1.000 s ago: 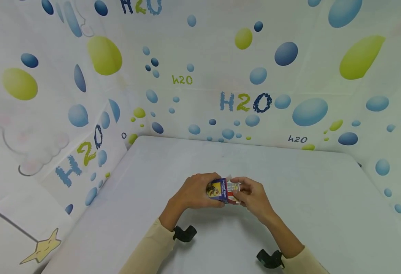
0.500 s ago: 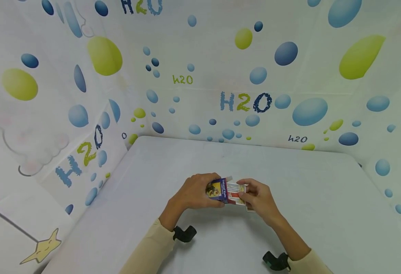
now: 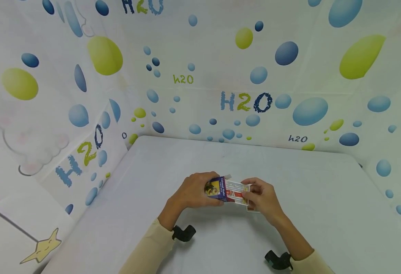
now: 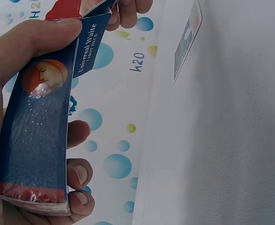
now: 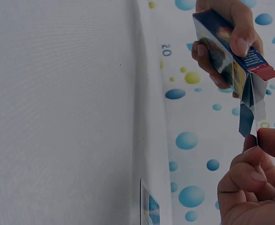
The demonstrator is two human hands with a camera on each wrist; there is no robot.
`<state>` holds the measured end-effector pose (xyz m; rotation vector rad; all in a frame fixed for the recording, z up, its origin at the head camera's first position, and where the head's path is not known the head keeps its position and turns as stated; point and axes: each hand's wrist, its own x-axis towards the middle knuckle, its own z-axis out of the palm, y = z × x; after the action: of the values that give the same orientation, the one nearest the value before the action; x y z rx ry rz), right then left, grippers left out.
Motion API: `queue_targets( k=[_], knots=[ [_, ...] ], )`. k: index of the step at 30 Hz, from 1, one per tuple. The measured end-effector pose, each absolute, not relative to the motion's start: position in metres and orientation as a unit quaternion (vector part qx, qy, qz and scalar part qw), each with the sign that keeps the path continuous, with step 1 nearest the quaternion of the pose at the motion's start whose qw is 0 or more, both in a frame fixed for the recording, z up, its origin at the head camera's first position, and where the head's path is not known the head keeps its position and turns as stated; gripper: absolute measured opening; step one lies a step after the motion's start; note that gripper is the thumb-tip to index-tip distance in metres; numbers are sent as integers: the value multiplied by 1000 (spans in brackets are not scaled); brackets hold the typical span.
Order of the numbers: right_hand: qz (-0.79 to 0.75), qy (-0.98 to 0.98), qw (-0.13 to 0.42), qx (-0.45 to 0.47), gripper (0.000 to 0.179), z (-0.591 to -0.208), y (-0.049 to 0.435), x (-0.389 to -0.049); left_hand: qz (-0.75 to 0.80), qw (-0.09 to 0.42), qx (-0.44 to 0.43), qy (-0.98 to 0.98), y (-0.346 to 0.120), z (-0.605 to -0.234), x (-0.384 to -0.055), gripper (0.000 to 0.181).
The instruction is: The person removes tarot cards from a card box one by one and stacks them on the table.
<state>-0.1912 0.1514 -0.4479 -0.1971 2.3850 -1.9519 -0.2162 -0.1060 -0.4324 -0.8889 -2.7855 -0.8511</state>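
The left hand (image 3: pixel 194 192) grips the Universal Waite tarot deck box (image 3: pixel 214 189) above the white table (image 3: pixel 173 160), its open end facing three o'clock in the head view. There the right hand (image 3: pixel 263 198) pinches a protruding tarot card (image 3: pixel 233 191) between thumb and finger. A second card (image 3: pixel 252 209) lies toward four o'clock.

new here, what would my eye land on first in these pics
Most likely the blue tarot box held in the left hand above the white table, with the right hand pinching a card at the box's open end. Next come the blue and green bubbles and H2O lettering on the backdrop behind.
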Motion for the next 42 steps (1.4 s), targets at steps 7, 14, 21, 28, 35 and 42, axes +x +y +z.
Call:
queue_targets(
  k=[7,14,21,28,35,42],
  knots=[
    [-639,767,24,-57,26,-446,153,-192,-275,48,-279,-919,-107,-433,-217,69],
    [-653,754,39,-58,27,-444,154,-189,-275,49,-278,-919,-108,-434,-217,70],
    [-668,740,45,-68,21,-446,157,-191,-274,48,-275,-920,-108,-434,-218,71],
    [-695,712,49,-84,20,-446,159,-190,-277,46,-274,-920,-108,-434,-219,71],
    [-679,728,25,-90,19,-446,158,-189,-280,48,-285,-915,-107,-435,-219,69],
    [-611,783,-44,-108,11,-448,152,-190,-282,40,-285,-915,-107,-435,-218,69]
  ],
)
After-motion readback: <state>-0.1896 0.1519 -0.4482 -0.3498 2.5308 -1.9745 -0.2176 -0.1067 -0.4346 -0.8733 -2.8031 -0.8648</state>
